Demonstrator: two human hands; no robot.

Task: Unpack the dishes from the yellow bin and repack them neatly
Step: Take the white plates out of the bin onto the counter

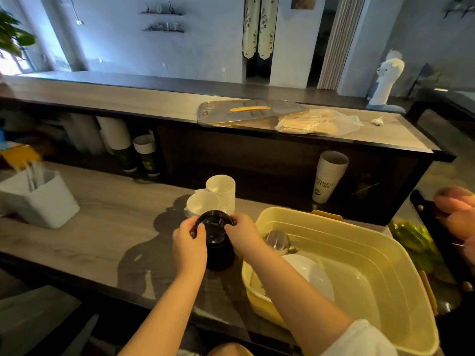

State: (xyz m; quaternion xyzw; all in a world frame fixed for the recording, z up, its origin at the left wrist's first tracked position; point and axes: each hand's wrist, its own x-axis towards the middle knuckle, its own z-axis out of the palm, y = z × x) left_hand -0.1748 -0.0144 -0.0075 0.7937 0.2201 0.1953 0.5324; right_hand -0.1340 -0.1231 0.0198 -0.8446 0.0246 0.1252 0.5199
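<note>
Head view: looking down at a wood-grain counter (90, 227), two bare hands working at the middle.
Hands: two. left hand (189, 246) and right hand (243, 236) both have their grip pinched on the rim of the black lid (214, 223), one from 9 o'clock, one from 3 o'clock.
Black cup: one, dark black cup (219, 255) standing upright on the counter, just left of the bin, lid on top of it.
White cups: two, white cups (221, 192) close together at 12 o'clock of the black cup, just behind it.
Yellow bin: one yellow bin (372, 255), pale yellow plastic, rounded corners, stepped walls, sits at 3 o'clock of the hands near the counter's front edge.
In the bin: one white bowl (308, 274) leaning at the left wall, one shiny metal cup (276, 240) at the bin's 11 o'clock corner; can't tell what's under them.
Upper ledge: one clear lid (246, 113) with a yellow handle, one plastic bag (321, 122) touching it.
Open room: big bare stretch of counter toward 9 o'clock, up to a white caddy (48, 201).
</note>
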